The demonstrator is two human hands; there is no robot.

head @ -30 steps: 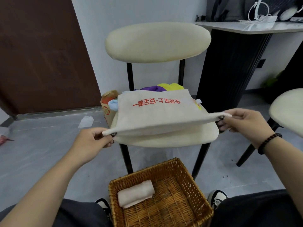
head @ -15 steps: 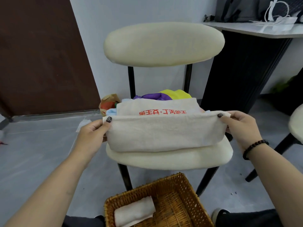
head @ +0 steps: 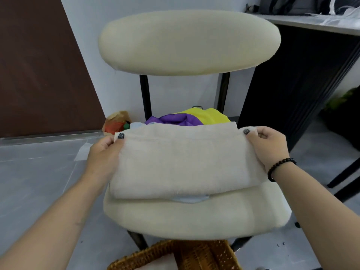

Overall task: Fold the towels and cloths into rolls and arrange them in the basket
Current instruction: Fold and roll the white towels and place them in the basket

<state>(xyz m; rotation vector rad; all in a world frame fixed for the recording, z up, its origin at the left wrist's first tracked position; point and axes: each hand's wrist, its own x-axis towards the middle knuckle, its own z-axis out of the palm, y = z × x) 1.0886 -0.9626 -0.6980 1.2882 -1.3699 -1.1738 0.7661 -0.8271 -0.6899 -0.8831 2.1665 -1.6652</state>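
Observation:
A cream towel (head: 185,162) lies folded in half on the cream chair seat (head: 194,217). My left hand (head: 105,152) pinches its far left corner, thumb on top. My right hand (head: 266,147) pinches the far right corner the same way. Behind the towel lie a purple cloth (head: 175,120), a yellow cloth (head: 210,115) and a pale blue cloth (head: 137,125); another pale blue edge (head: 191,198) peeks out under the towel's near fold. The wicker basket (head: 194,254) stands on the floor below the seat, with a rolled cream towel (head: 155,265) partly visible in it.
The chair's padded backrest (head: 189,41) rises right ahead. A brown paper bag (head: 116,121) sits on the floor behind the chair on the left. A dark table (head: 303,78) stands at the right, a brown door (head: 39,71) at the left.
Both hands carried the towel's near edge up and over to the far edge, folding it in half and hiding the red lettering. The view moved closer to the chair.

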